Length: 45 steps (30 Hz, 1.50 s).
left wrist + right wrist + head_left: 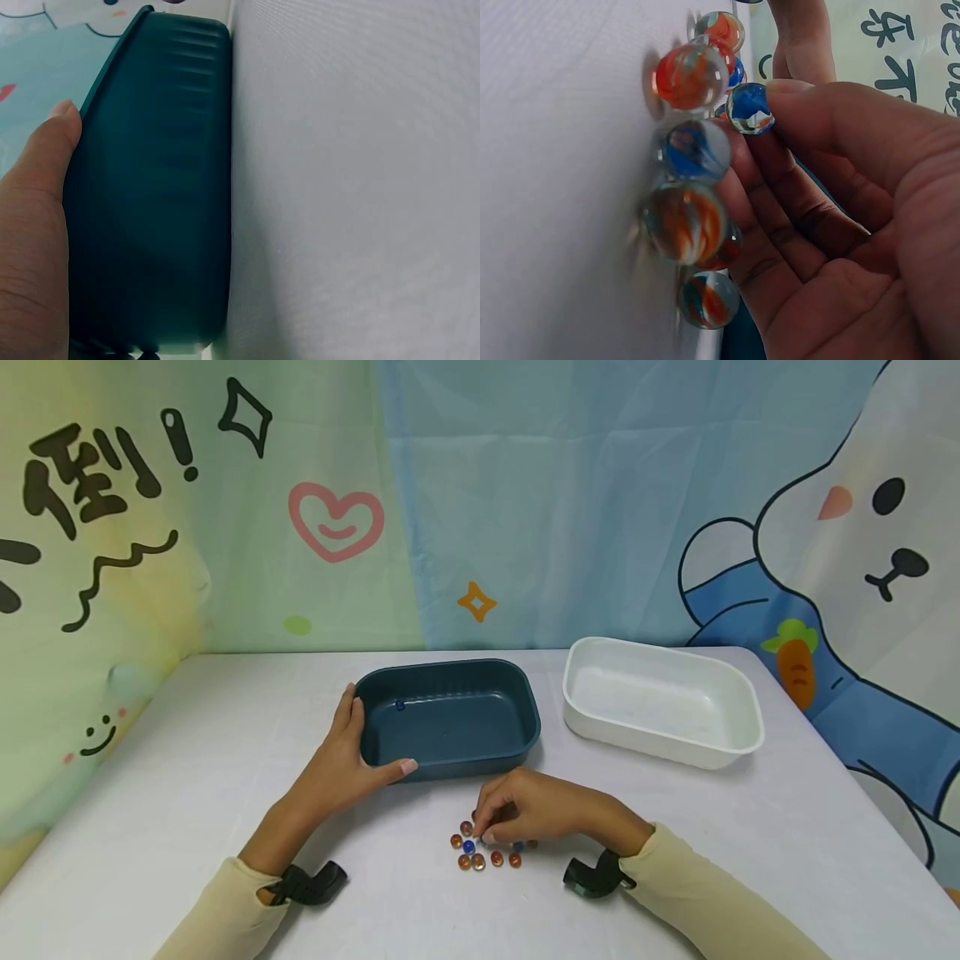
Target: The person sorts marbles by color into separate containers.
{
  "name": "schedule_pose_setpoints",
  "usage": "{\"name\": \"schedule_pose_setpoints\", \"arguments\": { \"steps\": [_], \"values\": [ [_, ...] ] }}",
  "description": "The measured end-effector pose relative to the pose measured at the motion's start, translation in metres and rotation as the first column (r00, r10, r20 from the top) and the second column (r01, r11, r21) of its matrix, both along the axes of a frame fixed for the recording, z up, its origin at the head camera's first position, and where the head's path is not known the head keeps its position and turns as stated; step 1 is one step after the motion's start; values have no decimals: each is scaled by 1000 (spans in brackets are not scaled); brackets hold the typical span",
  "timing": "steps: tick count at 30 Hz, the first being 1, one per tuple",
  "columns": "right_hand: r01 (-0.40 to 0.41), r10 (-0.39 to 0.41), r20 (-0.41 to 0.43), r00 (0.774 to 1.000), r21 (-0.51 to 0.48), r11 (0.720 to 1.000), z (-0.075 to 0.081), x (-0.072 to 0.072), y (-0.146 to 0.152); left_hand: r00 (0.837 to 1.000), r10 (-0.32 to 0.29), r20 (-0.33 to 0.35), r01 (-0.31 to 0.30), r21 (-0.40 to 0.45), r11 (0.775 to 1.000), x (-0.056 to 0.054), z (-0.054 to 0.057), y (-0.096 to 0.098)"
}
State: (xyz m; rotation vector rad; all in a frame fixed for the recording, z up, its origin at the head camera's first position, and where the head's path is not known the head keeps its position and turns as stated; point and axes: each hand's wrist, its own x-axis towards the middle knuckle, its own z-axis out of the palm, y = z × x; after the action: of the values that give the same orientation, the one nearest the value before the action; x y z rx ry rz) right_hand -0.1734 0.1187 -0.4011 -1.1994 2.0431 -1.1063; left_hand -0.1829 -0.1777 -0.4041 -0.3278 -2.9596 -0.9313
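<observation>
Nearest stuff first: a loose bunch of glass marbles (478, 862), mostly orange-ish with a couple of blue, sitting on the white tablecloth (405, 902). Right hand's (528, 806) right over them, thumb and fingertips pinching a blue swirl marble (750, 109). Left hand (348, 768) has thumb and fingers spread wide around the near left corner of the dark teal tray (457, 735), just beyond. One dark blue marble (400, 704) lies inside, far left. White tray (645, 693) sits off to the right, cartoon backdrop (540, 527) behind.
</observation>
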Motion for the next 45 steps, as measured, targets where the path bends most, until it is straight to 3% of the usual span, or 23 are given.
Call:
{"name": "schedule_pose_setpoints", "arguments": {
  "steps": [23, 32, 45],
  "values": [
    [71, -68, 53, 996, -60, 996, 6, -8, 11, 1000, -4, -3, 5, 11, 1000, 0, -1, -2],
    [68, -64, 31, 998, -167, 984, 23, -14, 19, 1000, -7, 6, 7, 19, 1000, 0, 0, -1],
    [191, -204, -39, 978, -218, 957, 48, -29, 29, 1000, -7, 5, 7, 15, 1000, 0, 1, 0]
  ]
}}
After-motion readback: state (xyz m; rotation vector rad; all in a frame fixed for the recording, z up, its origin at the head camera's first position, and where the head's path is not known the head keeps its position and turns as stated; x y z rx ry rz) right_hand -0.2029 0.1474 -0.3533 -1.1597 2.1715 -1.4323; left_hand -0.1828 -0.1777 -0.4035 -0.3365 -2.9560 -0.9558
